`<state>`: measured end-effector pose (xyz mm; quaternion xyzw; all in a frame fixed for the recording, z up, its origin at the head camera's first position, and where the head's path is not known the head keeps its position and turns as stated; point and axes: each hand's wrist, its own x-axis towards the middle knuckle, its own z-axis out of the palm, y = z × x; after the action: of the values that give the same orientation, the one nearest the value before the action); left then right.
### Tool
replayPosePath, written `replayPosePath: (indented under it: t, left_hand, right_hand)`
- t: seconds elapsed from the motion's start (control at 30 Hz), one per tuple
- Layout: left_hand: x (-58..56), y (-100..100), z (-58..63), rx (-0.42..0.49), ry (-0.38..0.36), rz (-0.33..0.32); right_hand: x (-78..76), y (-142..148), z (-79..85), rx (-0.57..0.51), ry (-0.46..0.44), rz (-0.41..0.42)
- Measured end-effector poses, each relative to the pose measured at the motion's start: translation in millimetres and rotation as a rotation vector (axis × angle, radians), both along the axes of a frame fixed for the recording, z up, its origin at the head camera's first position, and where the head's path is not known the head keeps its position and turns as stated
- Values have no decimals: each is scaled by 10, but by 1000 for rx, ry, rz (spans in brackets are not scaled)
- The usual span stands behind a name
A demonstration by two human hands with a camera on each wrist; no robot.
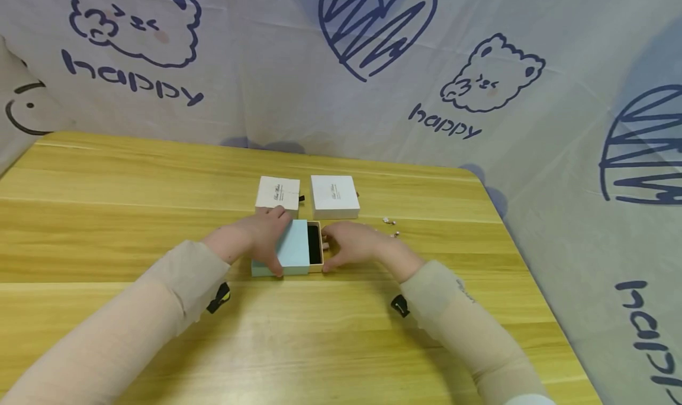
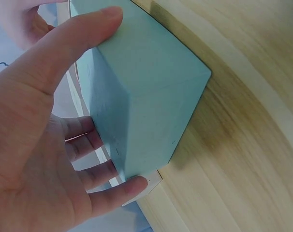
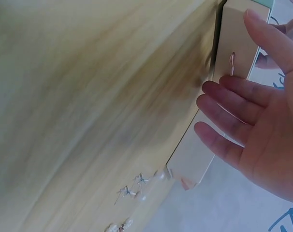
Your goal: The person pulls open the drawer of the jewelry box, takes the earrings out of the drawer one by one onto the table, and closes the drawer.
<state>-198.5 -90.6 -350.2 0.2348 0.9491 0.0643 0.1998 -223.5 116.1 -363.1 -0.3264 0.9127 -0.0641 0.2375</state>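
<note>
A light blue slide-out jewelry box [image 1: 294,245] lies on the table, its inner drawer [image 1: 315,245] partly out on the right, with black lining showing. My left hand [image 1: 268,233] grips the blue sleeve, thumb on the near side and fingers on the far side. At the drawer's end, my right hand [image 1: 348,243] has its thumb and fingers spread by the two corners. In the right wrist view the thumb tip rests against the pale end panel [image 3: 238,29], and the index fingertip is just under a small ribbon pull [image 3: 232,64]. The other fingers extend loosely.
Behind the blue box stand two white boxes, one on the left [image 1: 279,192] and one on the right [image 1: 334,195]. Small earrings [image 3: 126,193] lie on the wooden table [image 1: 319,346] to the right. A printed cloth [image 1: 266,67] hangs behind the table.
</note>
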Motion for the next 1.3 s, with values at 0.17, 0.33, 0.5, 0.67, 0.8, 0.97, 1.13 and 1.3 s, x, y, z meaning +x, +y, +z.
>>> replayPosePath:
  t: [0.17, 0.33, 0.5, 0.67, 0.8, 0.97, 1.13, 1.3]
  left_hand:
    - [-6, 17, 8, -15, 17, 0]
    - [1, 24, 30, -26, 30, 5]
    - [9, 24, 39, -38, 25, 13]
    - [22, -27, 25, -40, 25, 7]
    - [71, -110, 54, -46, 0, 17]
    - [148, -245, 126, -80, -20, 31]
    - [156, -409, 159, -140, 1, 43]
    - [71, -611, 118, -197, 44, 85]
  right_hand:
    - [14, -37, 11, -14, 16, 39]
    - [38, -63, 13, 20, 15, 108]
    - [75, -68, 25, 55, 2, 131]
    - [86, -29, 26, 30, -23, 91]
    - [70, 32, 11, -2, -24, 54]
    - [40, 107, 5, -7, -25, 25]
    - [22, 155, -5, -10, -20, 18]
    - [26, 183, 0, -11, -10, 22]
